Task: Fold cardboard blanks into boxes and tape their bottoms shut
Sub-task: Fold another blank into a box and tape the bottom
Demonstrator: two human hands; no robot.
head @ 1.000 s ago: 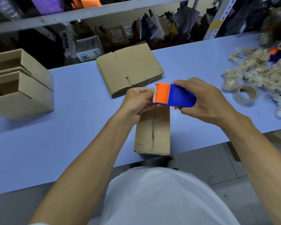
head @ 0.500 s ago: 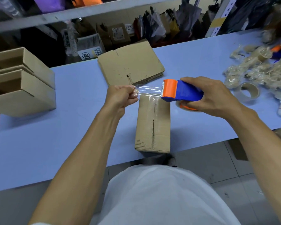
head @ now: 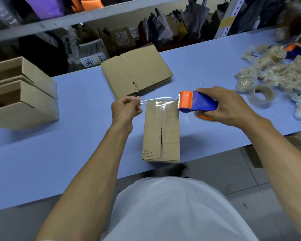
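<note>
The folded box (head: 161,131) lay bottom-up near the front edge of the blue table (head: 63,150), a plain brown corrugated carton, long and narrow, its two bottom flaps meeting in a dark seam down the middle, with scuffed ridges at the near left corner. The right hand (head: 226,106) gripped the blue and orange tape dispenser (head: 196,102) just above the box's far right corner. The left hand (head: 126,108) pinched the free end of the clear tape (head: 156,101), drawn taut across the box's far end. A stack of flat blanks (head: 135,72) lay just beyond, and finished boxes (head: 19,94) stood at the far left.
</note>
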